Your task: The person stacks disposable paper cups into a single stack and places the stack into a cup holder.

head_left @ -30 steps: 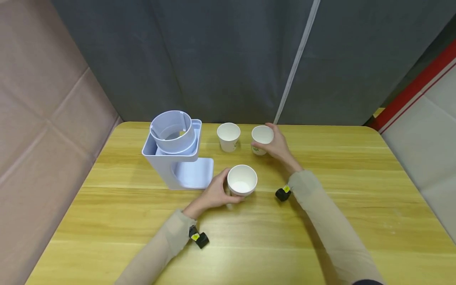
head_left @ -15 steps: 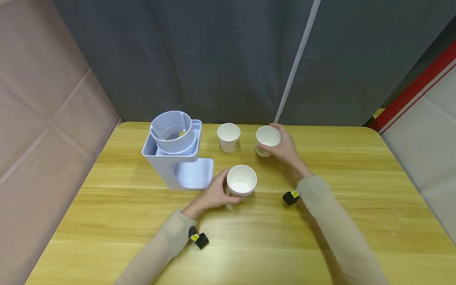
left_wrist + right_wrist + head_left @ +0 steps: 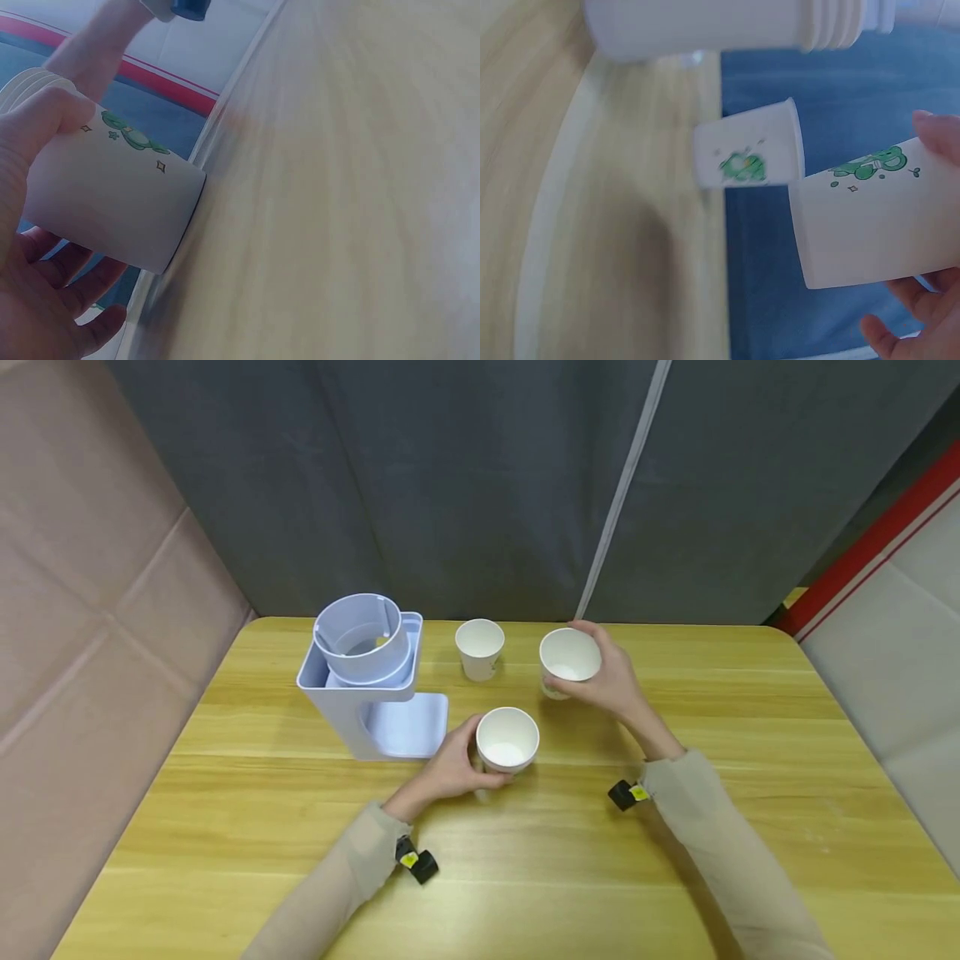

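Note:
In the head view my left hand point(image 3: 453, 766) holds a small stack of white paper cups point(image 3: 507, 739), mouths up. The left wrist view shows several nested rims, a green cartoon print on the outer cup point(image 3: 105, 187), and its base at the tabletop. My right hand point(image 3: 609, 678) grips a single white paper cup point(image 3: 570, 653) between thumb and fingers. In the right wrist view that cup point(image 3: 874, 225) is raised off the table. Another paper cup point(image 3: 480, 647) stands upright at the back, left of the right hand.
A pale blue plastic stand point(image 3: 337, 718) with an open round cylinder point(image 3: 365, 643) on top is left of the cups. Its low tray point(image 3: 408, 727) reaches close to the left hand. A dark grey curtain point(image 3: 450, 485) hangs behind the wooden table point(image 3: 525, 877).
The right hand and its paper cup have moved right and slightly toward the person, the cup now rising and looking larger. The left hand and its stack have stayed put.

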The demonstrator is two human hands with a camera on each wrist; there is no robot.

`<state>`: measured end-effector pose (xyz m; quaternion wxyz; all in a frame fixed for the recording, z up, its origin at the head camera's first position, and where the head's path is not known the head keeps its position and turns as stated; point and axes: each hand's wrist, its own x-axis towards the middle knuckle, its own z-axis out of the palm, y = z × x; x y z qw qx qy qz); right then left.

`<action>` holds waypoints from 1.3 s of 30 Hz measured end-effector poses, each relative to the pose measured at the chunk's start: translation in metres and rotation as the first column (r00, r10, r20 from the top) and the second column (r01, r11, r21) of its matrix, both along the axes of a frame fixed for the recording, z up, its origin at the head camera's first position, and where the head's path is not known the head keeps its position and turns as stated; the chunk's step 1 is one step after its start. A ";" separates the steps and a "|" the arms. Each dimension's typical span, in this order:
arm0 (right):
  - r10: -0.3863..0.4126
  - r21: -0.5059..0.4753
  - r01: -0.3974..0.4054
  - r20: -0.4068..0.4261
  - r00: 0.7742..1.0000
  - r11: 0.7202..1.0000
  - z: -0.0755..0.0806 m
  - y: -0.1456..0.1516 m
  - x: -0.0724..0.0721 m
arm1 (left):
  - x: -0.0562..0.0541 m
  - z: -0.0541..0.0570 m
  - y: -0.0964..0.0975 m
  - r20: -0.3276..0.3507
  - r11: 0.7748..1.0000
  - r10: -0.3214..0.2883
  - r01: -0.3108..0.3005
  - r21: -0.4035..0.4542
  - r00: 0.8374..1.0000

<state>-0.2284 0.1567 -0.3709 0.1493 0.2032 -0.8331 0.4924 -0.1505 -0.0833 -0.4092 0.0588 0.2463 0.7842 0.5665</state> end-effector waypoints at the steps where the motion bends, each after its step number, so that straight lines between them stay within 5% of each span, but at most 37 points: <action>1: 0.004 -0.005 -0.004 -0.001 1.000 1.000 0.003 -0.001 0.002 | 0.000 0.000 0.000 0.000 1.000 0.000 0.000 0.000 1.000; 23: 0.142 -0.037 -0.142 -0.022 0.990 0.989 0.040 -0.021 0.039 | 0.000 -0.001 0.000 -0.019 1.000 -0.002 0.002 -0.007 1.000; 30: 0.211 -0.061 -0.209 0.022 0.977 0.976 0.043 -0.033 0.051 | -0.015 -0.034 -0.002 -0.039 1.000 0.001 -0.002 -0.009 0.999; 39: 0.284 -0.056 -0.283 0.014 0.959 0.958 0.034 -0.049 0.060 | -0.017 -0.038 -0.004 -0.052 1.000 -0.025 0.025 -0.008 0.998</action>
